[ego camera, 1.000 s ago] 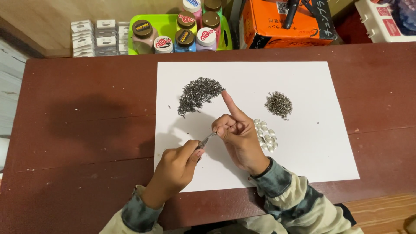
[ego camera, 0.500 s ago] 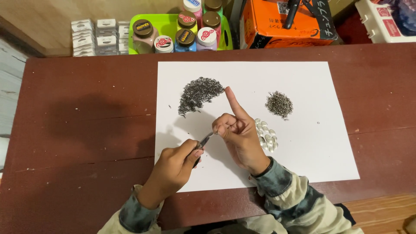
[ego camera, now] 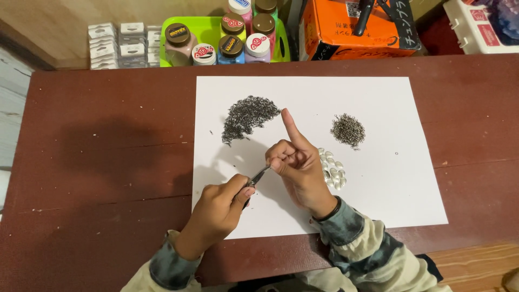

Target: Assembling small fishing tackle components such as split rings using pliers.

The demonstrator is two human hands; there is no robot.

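At the far left a strip of pale floorboards is seen beside a dark red-brown wooden table, which is marked with small pale specks and fine cracks. Behind its back edge, stacks of small white packets are lined against a light wooden wall, and next to them a lime-green tray is filled with capped jars.

A white sheet of paper is laid on the middle of the table. On its left part a large heap of tiny dark metal pieces is spread. Below it, the left hand is closed around a pair of small pliers, whose tip is pointed up and right towards the right hand. The right hand is mostly curled, with one finger raised straight and thumb and fingertip pinched at the plier tip; whatever is pinched is too small to be made out. Just beside that hand a cluster of white pearl beads is lain, and further right a smaller heap of grey metal bits.

An orange box is set behind the table, and a white container at the far right. Patterned sleeves are worn on both arms.
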